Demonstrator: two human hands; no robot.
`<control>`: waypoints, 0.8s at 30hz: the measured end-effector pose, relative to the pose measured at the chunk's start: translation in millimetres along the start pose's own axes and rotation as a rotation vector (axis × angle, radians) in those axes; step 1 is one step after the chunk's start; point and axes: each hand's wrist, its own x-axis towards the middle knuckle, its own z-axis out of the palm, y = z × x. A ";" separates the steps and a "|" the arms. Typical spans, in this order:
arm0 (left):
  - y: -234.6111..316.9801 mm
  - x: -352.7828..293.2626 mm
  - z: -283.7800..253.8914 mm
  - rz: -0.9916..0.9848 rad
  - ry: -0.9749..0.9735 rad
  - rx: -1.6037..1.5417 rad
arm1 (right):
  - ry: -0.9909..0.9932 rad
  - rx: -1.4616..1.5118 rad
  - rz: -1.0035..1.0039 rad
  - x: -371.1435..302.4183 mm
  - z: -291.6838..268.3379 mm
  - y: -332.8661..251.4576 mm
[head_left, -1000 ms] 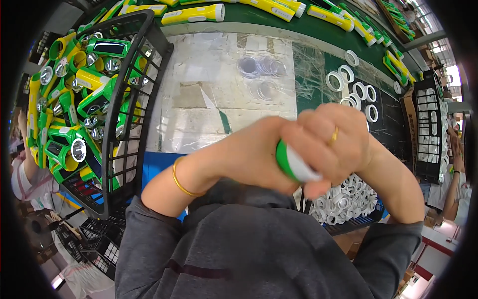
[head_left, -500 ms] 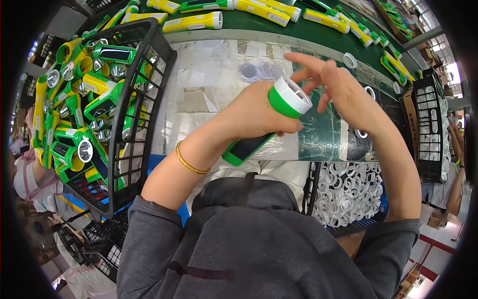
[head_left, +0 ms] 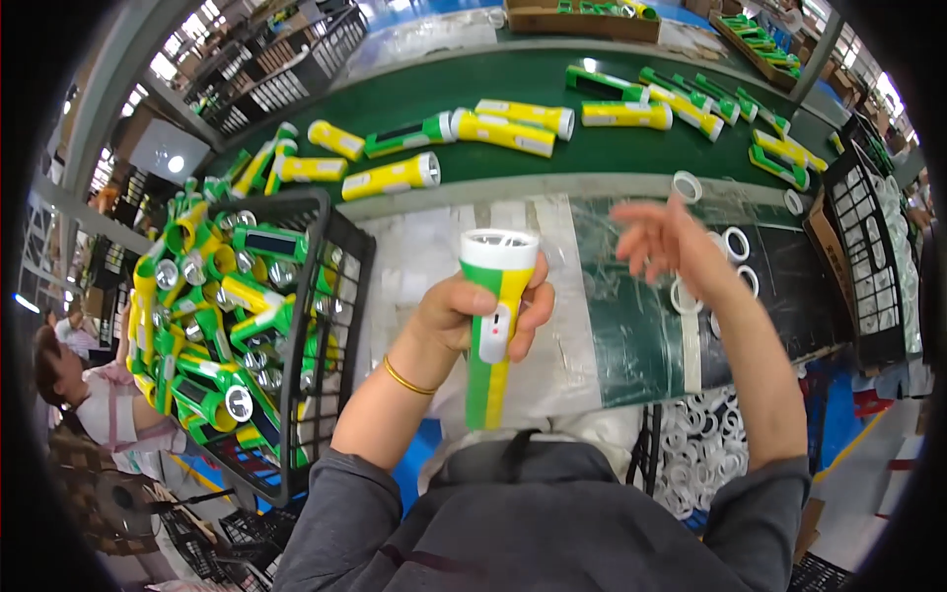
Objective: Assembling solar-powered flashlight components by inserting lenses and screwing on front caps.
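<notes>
My left hand (head_left: 449, 308) is wrapped round a green and yellow flashlight (head_left: 485, 380). The flashlight stands upright over the bench, its white-rimmed head up and its grey switch plate toward me. Off to the right, my right hand (head_left: 659, 242) hovers with fingers apart and nothing in it, slightly blurred. Several loose white rings lie on the bench around it, one ring (head_left: 726, 244) just to its right. Part of the bench behind the flashlight is hidden by it and my left hand.
A black basket (head_left: 318, 257) heaped with similar flashlights stands at left. Across the far side runs a green conveyor belt (head_left: 395, 104) carrying more flashlights. White rings (head_left: 681, 449) fill a container below the bench at right. A black crate (head_left: 856, 247) stands far right; another person (head_left: 109, 395) is far left.
The flashlight has gone from tilted to upright, its switch side now facing me. My right hand has drawn away from its head to the right. The whole view has tipped up, showing more of the belt.
</notes>
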 end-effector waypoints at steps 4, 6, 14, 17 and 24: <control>23.4 26.4 -13.0 0.001 -0.090 0.039 | 0.145 0.000 0.061 -41.4 14.9 35.3; 44.8 45.7 -23.3 -0.006 0.093 0.421 | 0.215 0.011 0.042 -55.4 18.3 38.7; 167.8 99.5 -103.5 0.028 1.406 2.138 | 0.423 -0.311 -0.059 -82.9 65.1 69.9; 165.8 79.8 -93.8 0.253 1.066 2.630 | 0.444 -0.359 -0.127 -78.5 87.8 77.3; 137.9 -68.6 50.9 -0.552 1.045 2.628 | 0.543 -0.681 -0.404 -85.9 114.6 109.2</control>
